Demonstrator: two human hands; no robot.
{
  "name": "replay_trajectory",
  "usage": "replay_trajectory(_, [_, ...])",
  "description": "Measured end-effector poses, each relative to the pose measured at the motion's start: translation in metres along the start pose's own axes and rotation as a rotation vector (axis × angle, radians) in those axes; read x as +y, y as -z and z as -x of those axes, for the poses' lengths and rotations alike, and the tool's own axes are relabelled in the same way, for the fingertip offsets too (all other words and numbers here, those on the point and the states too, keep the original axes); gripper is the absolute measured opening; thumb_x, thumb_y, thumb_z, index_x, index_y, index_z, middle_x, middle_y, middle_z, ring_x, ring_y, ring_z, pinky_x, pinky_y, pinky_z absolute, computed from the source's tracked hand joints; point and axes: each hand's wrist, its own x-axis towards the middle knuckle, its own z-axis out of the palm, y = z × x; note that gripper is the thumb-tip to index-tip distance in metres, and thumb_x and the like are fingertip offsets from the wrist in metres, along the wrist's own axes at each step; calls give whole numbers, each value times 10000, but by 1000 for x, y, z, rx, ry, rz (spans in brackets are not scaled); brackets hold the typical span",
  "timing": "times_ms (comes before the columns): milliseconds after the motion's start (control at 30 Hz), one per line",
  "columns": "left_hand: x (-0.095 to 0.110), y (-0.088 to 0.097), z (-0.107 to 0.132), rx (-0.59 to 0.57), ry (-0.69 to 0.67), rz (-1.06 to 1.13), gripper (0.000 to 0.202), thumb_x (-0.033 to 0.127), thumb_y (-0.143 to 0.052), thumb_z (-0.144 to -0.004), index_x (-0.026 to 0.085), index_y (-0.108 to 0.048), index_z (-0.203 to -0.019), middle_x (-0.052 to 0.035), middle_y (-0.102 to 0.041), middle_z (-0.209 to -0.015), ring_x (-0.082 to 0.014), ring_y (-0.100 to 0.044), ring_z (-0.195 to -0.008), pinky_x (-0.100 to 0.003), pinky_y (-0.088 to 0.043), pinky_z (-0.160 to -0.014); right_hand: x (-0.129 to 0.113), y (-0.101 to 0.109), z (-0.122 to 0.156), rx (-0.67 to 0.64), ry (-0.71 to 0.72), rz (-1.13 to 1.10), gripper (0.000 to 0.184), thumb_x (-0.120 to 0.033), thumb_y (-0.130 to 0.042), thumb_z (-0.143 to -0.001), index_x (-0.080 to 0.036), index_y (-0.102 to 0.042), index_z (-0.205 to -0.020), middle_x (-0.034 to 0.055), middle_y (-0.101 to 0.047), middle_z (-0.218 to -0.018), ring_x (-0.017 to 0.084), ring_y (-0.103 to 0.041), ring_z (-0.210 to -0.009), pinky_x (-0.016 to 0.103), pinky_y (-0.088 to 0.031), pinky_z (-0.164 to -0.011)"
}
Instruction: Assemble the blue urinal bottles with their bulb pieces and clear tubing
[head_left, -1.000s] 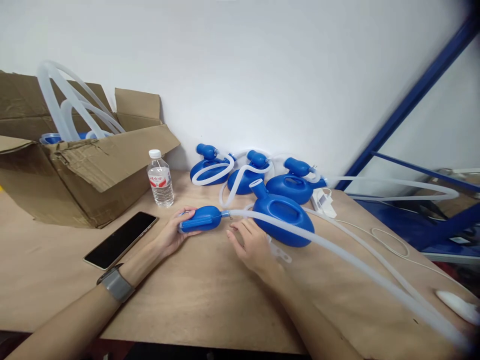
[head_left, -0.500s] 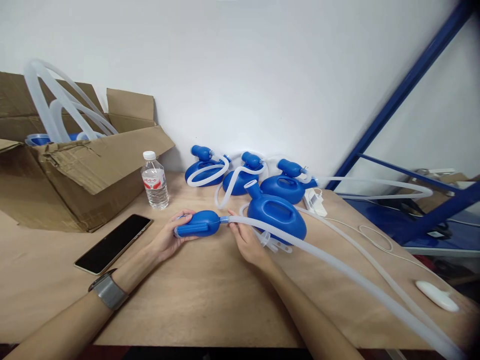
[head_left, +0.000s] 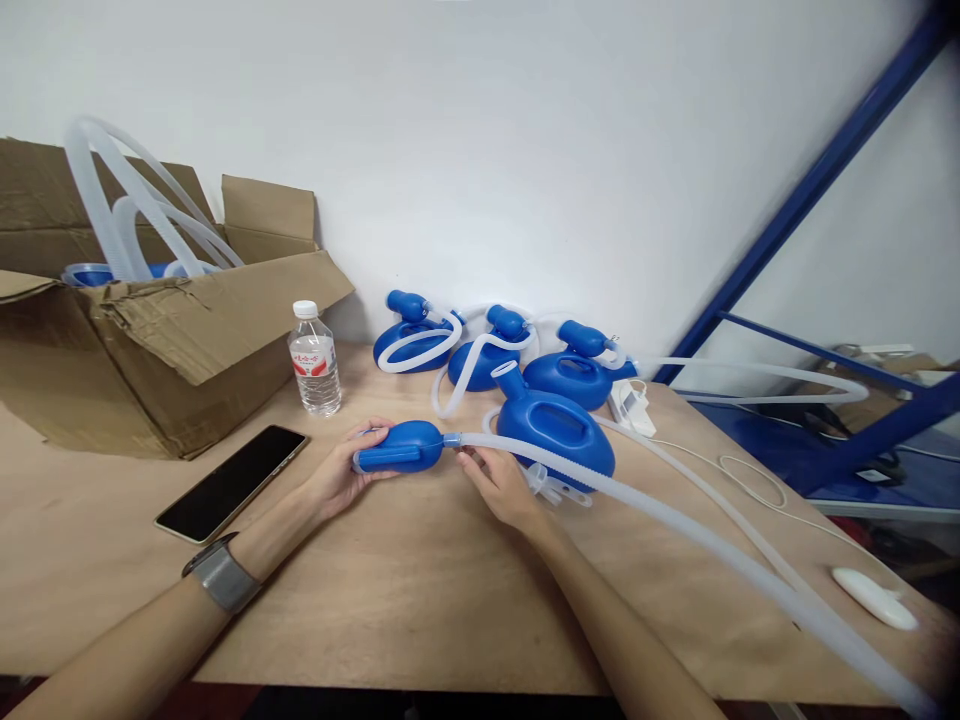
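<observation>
My left hand [head_left: 341, 477] is wrapped round a blue oval bulb [head_left: 401, 446] that lies on the wooden table [head_left: 420, 600]. My right hand [head_left: 504, 484] pinches the translucent white hose [head_left: 675, 520] right where it joins the bulb's tip. The hose runs off to the lower right across the table. Just behind my right hand lies a blue plastic bottle with a handle [head_left: 555, 428]. A grey watch sits on my left wrist.
Three more blue bottles with hoses [head_left: 487, 350] stand against the wall. An open cardboard box [head_left: 150, 340] holding hoses is at the left, a water bottle [head_left: 315, 360] and a phone [head_left: 232, 482] beside it. A white cable [head_left: 750, 480], a white oval thing [head_left: 874, 598] and blue shelving [head_left: 810, 200] are right.
My right hand moved from resting open by the blue bottle to the hose joint at the bulb's tip and closed on it. My left hand kept its hold.
</observation>
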Motion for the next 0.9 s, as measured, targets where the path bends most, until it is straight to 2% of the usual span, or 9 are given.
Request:
replay_trajectory(133, [0,0,0,-12,0,-18,252,293,-817,-784,181,-676,-961,-65,-721,-1020,-227,-738,-858,-350,-653,-723,0,-2,0,-50,-132,-195,323,-472,-544,-999,-210,-732,-986,53,-756,-963,246,-703,-905,399,-555,-865])
replay_trajectory(233, [0,1,0,-23,-5,-19,276,303,-835,-768,182,-677,-958,-57,-715,-1010,-212,-729,-836,-344,-652,-724,7,-6,-1,-78,-239,-407,330,-507,-618,-948,-224,-733,-1073,62,-773,-1021,257,-724,-991,417,-571,-918])
replay_trajectory(300, [-1,1,-1,-24,-9,-24,293,311,-847,-759,185,-676,-960,-49,-711,-1003,-200,-722,-820,-333,-650,-719,11,-8,-1,-104,-262,-474,338,-514,-628,-937,-224,-729,-1079,64,-773,-1009,250,-726,-992,410,-581,-910])
replay_trajectory(500, [-1,2,-1,-23,-25,-39,350,340,-885,-719,187,-664,-944,-37,-688,-992,-182,-700,-792,-315,-640,-688,11,-7,-2,-138,-226,-491,334,-541,-606,-943,-228,-710,-889,46,-756,-934,223,-721,-914,394,-587,-890])
replay_trajectory(667, [-2,2,-1,-22,-45,-73,394,365,-904,-688,199,-654,-943,-15,-669,-955,-168,-671,-772,-303,-611,-677,9,-8,-4,-161,-261,-521,396,-579,-599,-933,-214,-716,-834,53,-754,-876,211,-715,-842,379,-585,-853])
replay_trajectory(800, [-3,-1,0,-3,-95,-113,415,389,-916,-655,193,-662,-918,-3,-654,-864,-144,-614,-713,-241,-523,-616,9,-13,-4,-155,-309,-548,430,-616,-620,-908,-208,-717,-811,55,-751,-840,211,-710,-811,379,-578,-838])
replay_trajectory(900, [-5,-3,0,-1,-147,-160,422,400,-925,-635,191,-671,-899,1,-642,-875,-136,-586,-726,-216,-465,-608,9,-19,-5,-164,-358,-586,472,-664,-654,-857,-203,-721,-777,53,-737,-799,211,-699,-785,380,-567,-825])
